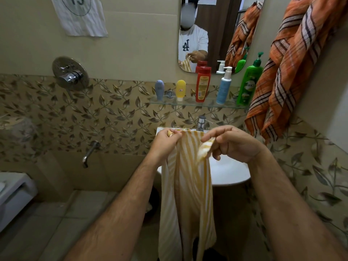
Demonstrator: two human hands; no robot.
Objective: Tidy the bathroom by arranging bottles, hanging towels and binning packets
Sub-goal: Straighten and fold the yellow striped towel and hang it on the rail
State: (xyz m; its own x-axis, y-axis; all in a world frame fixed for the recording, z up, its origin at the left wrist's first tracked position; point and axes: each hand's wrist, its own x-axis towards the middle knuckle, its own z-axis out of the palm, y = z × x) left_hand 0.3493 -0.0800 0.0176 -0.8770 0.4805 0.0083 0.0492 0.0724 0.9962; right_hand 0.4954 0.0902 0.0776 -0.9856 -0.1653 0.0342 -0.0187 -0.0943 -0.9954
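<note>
A yellow-and-white striped towel hangs down in front of the white sink. My left hand grips its top left corner and my right hand pinches the top right edge, which is folded over. On the glass shelf stand a grey-blue tube, a yellow tube, a red bottle, a white and blue pump bottle and a green pump bottle. An orange checked towel hangs at the right wall. A packet edge shows behind the striped towel on the sink rim.
A mirror above the shelf reflects a person and the towels. The sink tap stands behind my hands. A shower mixer and spout are on the left wall. A white toilet cistern sits at lower left.
</note>
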